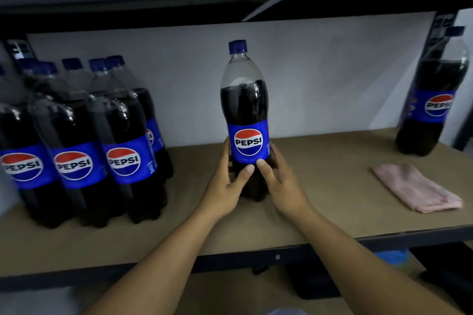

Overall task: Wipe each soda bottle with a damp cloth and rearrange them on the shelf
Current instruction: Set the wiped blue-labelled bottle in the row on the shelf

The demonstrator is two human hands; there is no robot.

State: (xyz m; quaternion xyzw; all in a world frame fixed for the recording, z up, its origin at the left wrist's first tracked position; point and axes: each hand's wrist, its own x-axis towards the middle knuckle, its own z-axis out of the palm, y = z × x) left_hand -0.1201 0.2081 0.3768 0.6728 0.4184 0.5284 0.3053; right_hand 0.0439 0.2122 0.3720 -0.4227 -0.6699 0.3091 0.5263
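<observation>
A Pepsi bottle (245, 110) with a blue cap and blue label stands upright in the middle of the brown shelf board (320, 174). My left hand (227, 184) grips its lower part from the left and my right hand (280, 184) grips it from the right, both thumbs on the front just under the label. A folded pink cloth (417, 188) lies flat on the shelf to the right, apart from both hands. Several more Pepsi bottles (76, 140) stand grouped at the left. One more bottle (432, 100) stands alone at the far right.
The white back wall (320, 79) closes the shelf behind the bottles. A dark upper shelf (230, 7) hangs low overhead. The black front edge (256, 258) of the shelf runs below my forearms. A dark upright post (442, 23) stands at the right rear corner.
</observation>
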